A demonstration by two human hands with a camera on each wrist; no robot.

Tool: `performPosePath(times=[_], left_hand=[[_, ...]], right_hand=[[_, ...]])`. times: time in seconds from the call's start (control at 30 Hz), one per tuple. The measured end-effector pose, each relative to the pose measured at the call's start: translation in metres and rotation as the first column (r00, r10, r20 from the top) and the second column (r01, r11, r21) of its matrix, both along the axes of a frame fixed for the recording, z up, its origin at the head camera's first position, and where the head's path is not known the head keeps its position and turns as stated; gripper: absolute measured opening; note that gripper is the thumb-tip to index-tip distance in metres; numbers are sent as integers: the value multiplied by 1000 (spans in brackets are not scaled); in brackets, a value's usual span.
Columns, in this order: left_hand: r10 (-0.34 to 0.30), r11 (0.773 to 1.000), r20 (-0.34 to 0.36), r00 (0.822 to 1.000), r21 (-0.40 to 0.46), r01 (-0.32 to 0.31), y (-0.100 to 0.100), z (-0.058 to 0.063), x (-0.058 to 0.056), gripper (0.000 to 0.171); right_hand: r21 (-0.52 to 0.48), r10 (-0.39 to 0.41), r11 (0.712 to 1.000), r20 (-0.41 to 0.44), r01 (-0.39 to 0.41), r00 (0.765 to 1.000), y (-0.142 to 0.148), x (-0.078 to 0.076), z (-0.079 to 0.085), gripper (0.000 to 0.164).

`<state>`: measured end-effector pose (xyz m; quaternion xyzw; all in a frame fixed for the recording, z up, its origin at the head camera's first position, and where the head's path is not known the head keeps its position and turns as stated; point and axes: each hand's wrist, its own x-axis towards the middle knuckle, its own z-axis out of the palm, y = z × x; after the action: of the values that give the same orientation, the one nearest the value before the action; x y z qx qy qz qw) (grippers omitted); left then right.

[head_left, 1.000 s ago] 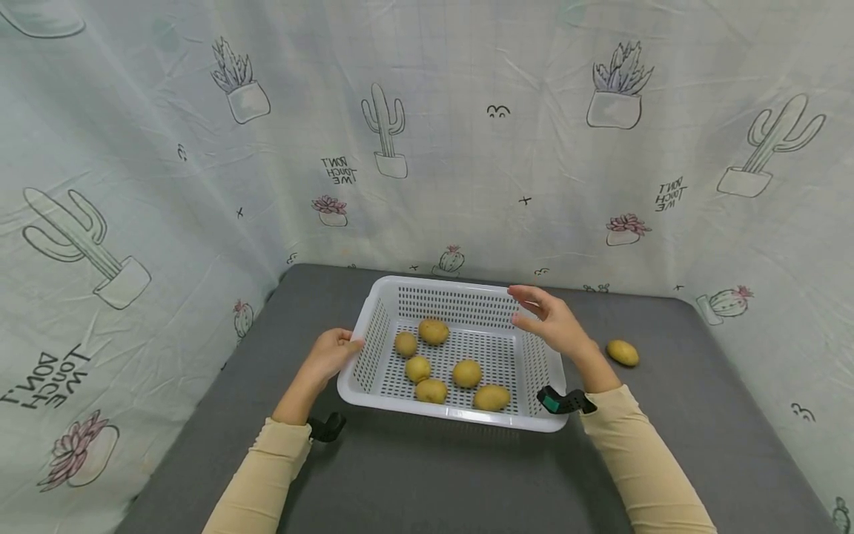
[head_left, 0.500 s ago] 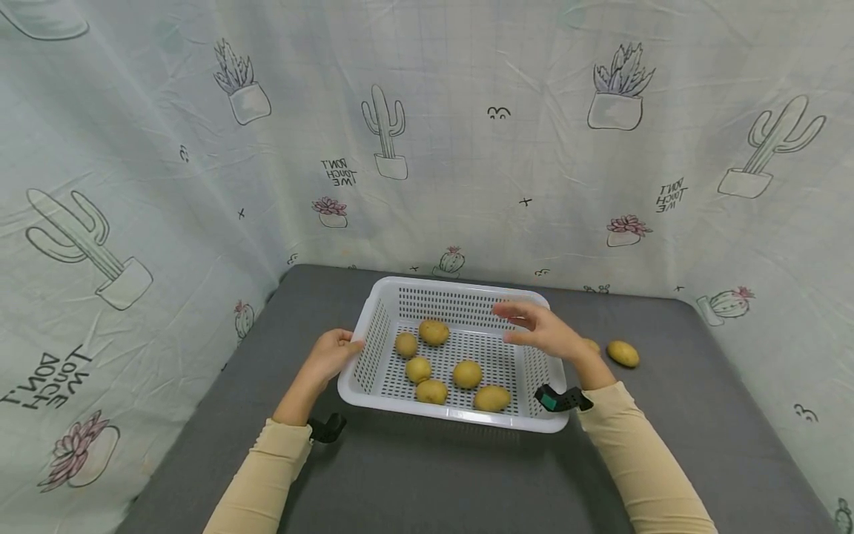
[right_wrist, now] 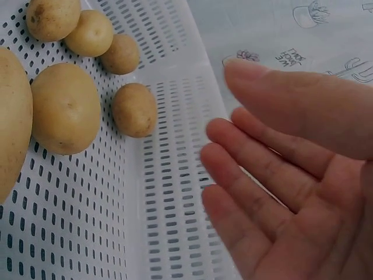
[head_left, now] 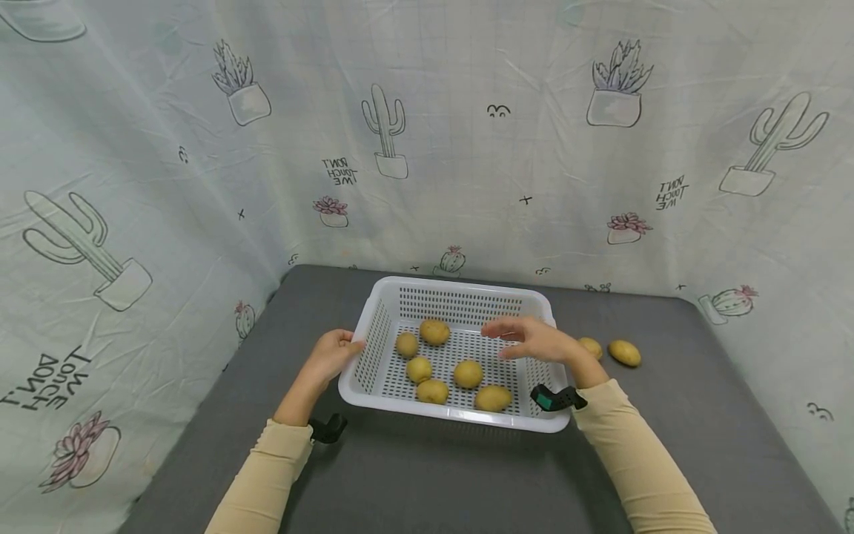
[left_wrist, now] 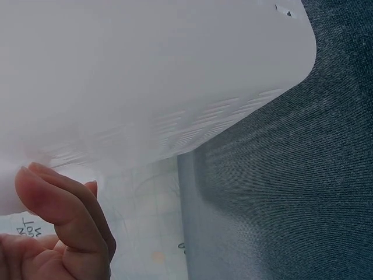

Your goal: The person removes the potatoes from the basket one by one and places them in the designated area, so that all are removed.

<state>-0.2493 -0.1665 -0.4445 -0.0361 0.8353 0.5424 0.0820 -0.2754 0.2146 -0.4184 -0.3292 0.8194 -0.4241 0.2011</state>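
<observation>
A white perforated plastic basket [head_left: 460,417] holds several yellow potatoes [head_left: 468,374], mostly toward its left and front. My left hand [head_left: 328,352] grips the basket's left rim, thumb on top. From below in the left wrist view, the curled fingers [left_wrist: 64,204] lie against the basket's underside. Over the right part of the basket hovers my right hand [head_left: 537,341], its fingers loosely extended and the palm holding nothing. In the right wrist view the thumb [right_wrist: 297,102] stands apart from the other fingers, with potatoes [right_wrist: 135,109] off to the left inside the basket.
Two more potatoes lie on the grey tabletop [head_left: 427,482] right of the basket: one [head_left: 624,353] in full view, one [head_left: 591,347] partly behind my right wrist. A cactus-printed curtain [head_left: 467,148] hangs behind and beside the table.
My right hand has moved left and nearer to me, from the basket's back right rim to over its inside. A tabletop potato behind the wrist has come into view. The left hand stays put.
</observation>
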Motion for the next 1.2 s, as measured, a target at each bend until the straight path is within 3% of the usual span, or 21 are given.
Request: performPosePath(times=[0.3,0.67,0.93,1.2], left_hand=[[3,1000,3,1000,-2,-3,1,0,0,32],[-4,1000,3,1000,6,4,1,0,0,32],[-11,1000,10,1000,-3,11,1,4,2,35],[-5,1000,17,1000,-4,5,2,5,1,35]], right_hand=[[84,107,990,50,-111,993,-4,-1,-5,47],[149,232,954,186,-260,955,-10,-2,-10,47],[210,248,929,261,-306,933,-12,-3,-14,51],[240,234,921,290,-308,928,-15,-2,-16,52]])
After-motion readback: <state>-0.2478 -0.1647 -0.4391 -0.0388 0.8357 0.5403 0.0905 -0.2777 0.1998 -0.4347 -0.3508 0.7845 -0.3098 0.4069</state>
